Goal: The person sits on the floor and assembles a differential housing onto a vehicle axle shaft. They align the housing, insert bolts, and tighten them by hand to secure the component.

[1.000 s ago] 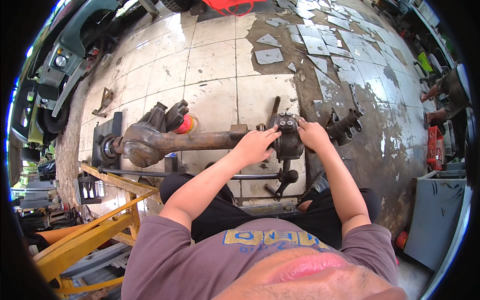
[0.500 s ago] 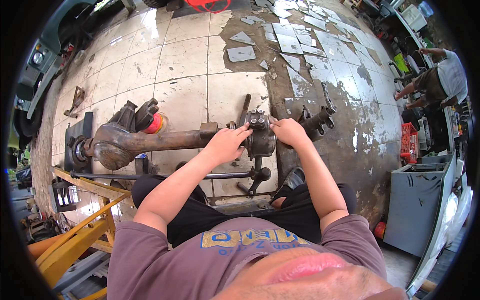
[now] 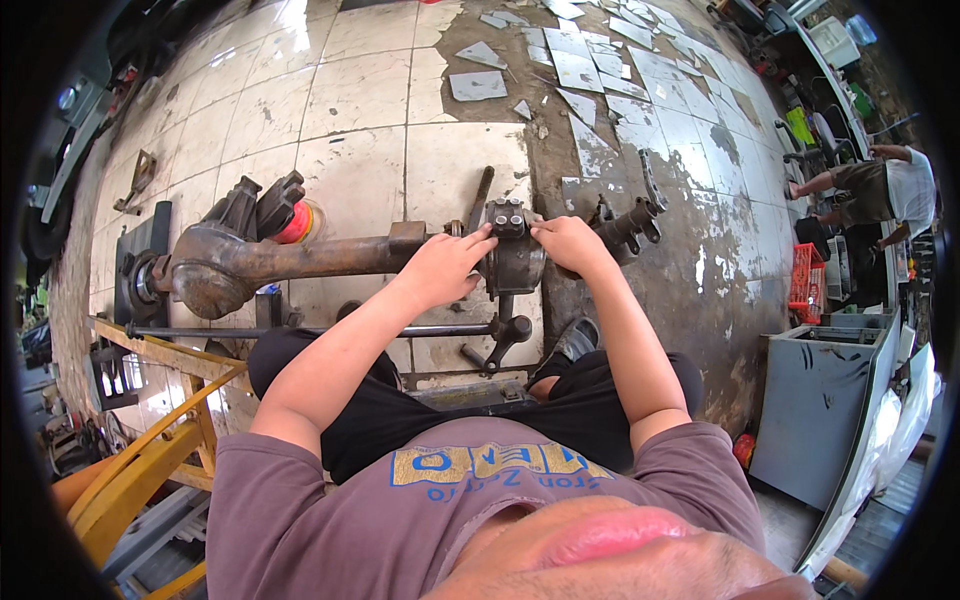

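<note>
A rusty axle housing (image 3: pixel 320 262) lies across the floor in front of me, its round bulge at the left. At its right end sits a dark steering knuckle (image 3: pixel 516 268) with a bolted cap (image 3: pixel 508 218) on top. My left hand (image 3: pixel 446 266) grips the knuckle's left side, fingers stretched toward the bolts and thumb lower down. From the other side my right hand (image 3: pixel 574 246) holds it, fingertips on the upper edge beside the cap. The palm sides of both hands are hidden. A long steering rod (image 3: pixel 420 331) runs below, meeting a lever arm (image 3: pixel 513 331) under the knuckle.
Dark metal shaft parts (image 3: pixel 632 228) lie right of my right hand. A red-and-yellow roll (image 3: pixel 298 224) is behind the axle. Yellow frame bars (image 3: pixel 150 470) stand at lower left, a grey cabinet (image 3: pixel 815 415) at right. Broken tiles (image 3: pixel 575 70) lie beyond; another person (image 3: pixel 880 190) is far right.
The whole scene has shifted slightly up and left in the picture. Both hands keep their places on the knuckle. The person at far right has changed arm posture.
</note>
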`<action>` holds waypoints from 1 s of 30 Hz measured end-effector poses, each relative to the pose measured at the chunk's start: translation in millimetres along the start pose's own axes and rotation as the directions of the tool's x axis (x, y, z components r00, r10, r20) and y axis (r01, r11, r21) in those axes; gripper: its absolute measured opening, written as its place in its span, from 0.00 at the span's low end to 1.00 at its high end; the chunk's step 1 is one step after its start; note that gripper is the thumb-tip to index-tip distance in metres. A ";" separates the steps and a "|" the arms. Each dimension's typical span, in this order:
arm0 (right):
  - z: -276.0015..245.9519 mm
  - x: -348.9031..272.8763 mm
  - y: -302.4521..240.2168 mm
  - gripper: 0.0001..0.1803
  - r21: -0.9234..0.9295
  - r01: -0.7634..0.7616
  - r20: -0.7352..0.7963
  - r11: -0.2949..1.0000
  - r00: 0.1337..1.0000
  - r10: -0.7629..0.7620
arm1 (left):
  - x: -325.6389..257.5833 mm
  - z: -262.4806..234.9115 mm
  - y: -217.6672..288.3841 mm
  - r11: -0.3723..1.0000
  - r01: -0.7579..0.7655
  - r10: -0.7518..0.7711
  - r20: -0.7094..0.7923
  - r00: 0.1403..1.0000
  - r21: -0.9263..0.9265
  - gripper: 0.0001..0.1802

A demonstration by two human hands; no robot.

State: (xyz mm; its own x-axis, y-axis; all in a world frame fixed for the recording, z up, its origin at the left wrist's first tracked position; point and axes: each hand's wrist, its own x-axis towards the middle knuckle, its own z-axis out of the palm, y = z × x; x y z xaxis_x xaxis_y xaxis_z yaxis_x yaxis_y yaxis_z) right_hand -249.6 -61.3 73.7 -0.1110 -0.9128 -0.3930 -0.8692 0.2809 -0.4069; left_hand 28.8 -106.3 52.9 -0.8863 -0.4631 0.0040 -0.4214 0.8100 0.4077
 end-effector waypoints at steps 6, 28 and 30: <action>-1.2 0.7 4.8 0.22 -0.042 0.006 -0.020 0.999 1.000 -0.007 | 0.6 1.9 0.1 1.000 -0.004 0.004 -0.011 1.000 0.027 0.38; 14.1 0.6 15.0 0.23 -0.021 0.029 -0.104 0.999 0.994 -0.031 | 2.7 -0.9 0.6 1.000 0.006 -0.006 0.011 1.000 -0.007 0.39; 26.6 1.6 14.9 0.23 -0.040 0.037 -0.165 0.999 0.985 -0.043 | 2.3 3.6 -2.7 1.000 -0.013 0.014 -0.020 1.000 0.021 0.39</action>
State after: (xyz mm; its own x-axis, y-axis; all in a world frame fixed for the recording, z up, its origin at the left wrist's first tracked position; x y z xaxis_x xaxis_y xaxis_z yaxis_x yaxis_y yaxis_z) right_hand -249.9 -50.7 45.1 -0.1517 -0.9605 -0.2334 -0.8914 0.2350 -0.3876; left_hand 27.2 -108.3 48.5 -0.8879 -0.4591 0.0283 -0.4135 0.8236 0.3883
